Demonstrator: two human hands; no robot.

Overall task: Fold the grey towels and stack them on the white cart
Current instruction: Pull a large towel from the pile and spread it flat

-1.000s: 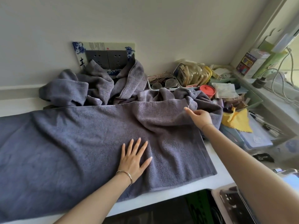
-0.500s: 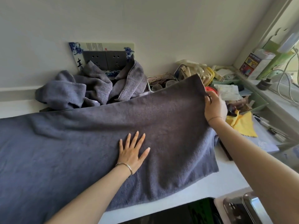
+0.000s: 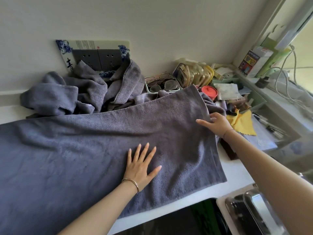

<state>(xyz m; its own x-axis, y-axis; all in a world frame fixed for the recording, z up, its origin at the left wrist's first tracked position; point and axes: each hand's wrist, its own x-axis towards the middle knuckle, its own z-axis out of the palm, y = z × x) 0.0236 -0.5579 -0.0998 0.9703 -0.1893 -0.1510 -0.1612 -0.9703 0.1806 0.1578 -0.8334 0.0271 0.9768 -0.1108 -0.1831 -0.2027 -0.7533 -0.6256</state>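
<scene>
A large grey towel lies spread across the white counter, running off the left edge of the view. My left hand rests flat on it with fingers spread, holding nothing. My right hand is at the towel's right edge, fingers apart, with the thumb tucked under the raised edge. The towel's far right corner stands lifted over the clutter behind. A heap of crumpled grey towels sits against the wall. The white cart is not in view.
Wall sockets sit behind the heap. A tray of glasses, a red lid, a yellow cloth and small clutter fill the right side. A metal appliance stands at the lower right.
The right hand lifted the towel's right edge up, then came down and loosened its grip on it. The left hand stayed flat on the towel.
</scene>
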